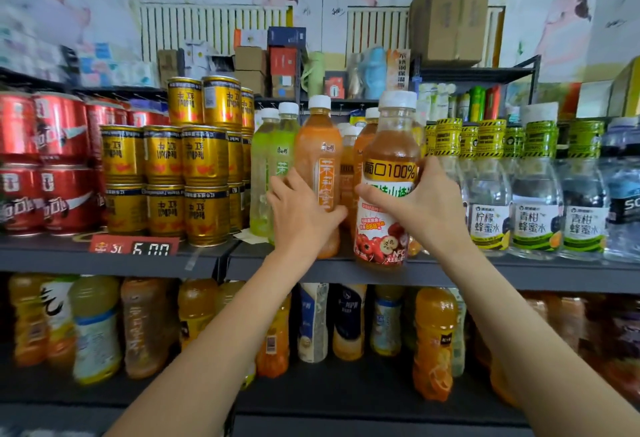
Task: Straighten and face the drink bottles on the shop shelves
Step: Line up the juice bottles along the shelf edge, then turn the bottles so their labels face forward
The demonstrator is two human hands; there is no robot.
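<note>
At mid-frame both hands grip upright bottles at the shelf edge — the left hand wrapped round the orange bottle, the right hand curled round the hawthorn bottle — label forward, touching side by side.

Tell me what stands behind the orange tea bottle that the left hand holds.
Behind the orange tea bottle, held by the left hand, white caps of more bottles show. How many stand there is hidden.
</note>
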